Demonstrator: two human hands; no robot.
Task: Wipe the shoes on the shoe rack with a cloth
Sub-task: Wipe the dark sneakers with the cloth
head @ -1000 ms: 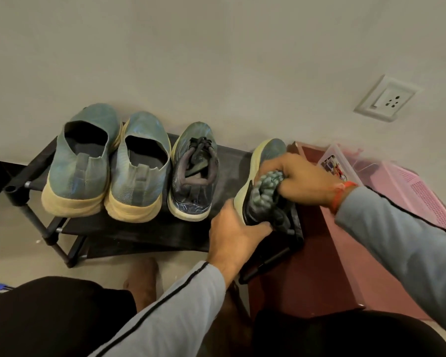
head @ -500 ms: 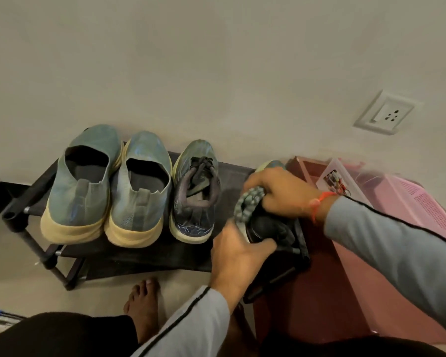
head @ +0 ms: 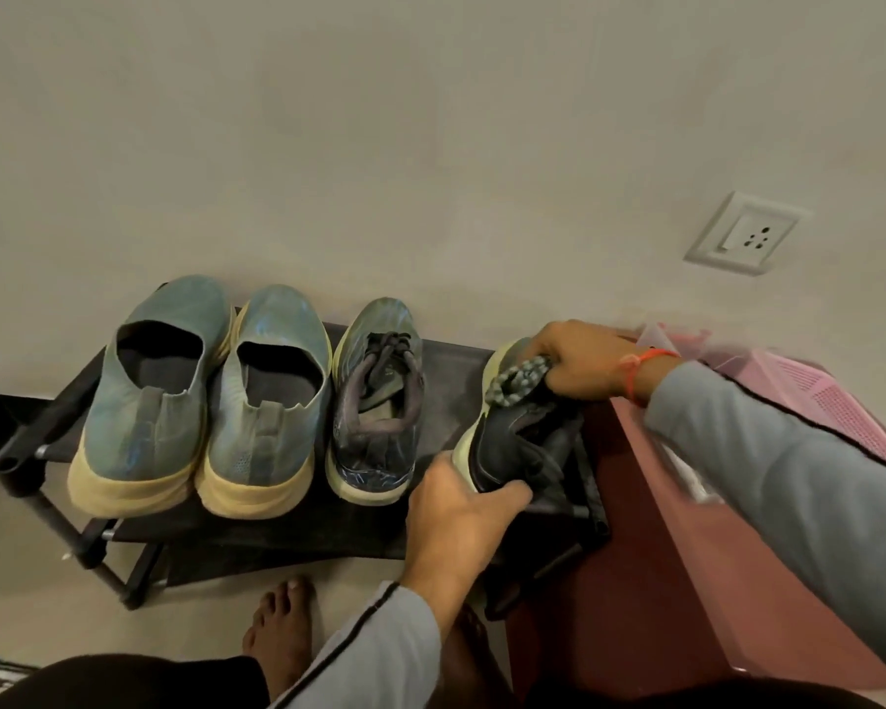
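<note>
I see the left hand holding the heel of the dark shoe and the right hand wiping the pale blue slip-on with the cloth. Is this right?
Not quite. In the head view the right hand presses the cloth on the same dark shoe whose heel the left hand holds, not on a slip-on.

Soft, dim, warm indoor light falls evenly across the wall (head: pixel 430 145), with no glare. Faint shadows gather under the shoe rack (head: pixel 277 534) and behind the shoes. Wide-angle distortion bends the edges, tilting the wall socket (head: pixel 745 232). The pink basket (head: pixel 834 401) looks smeared with motion blur.
</note>
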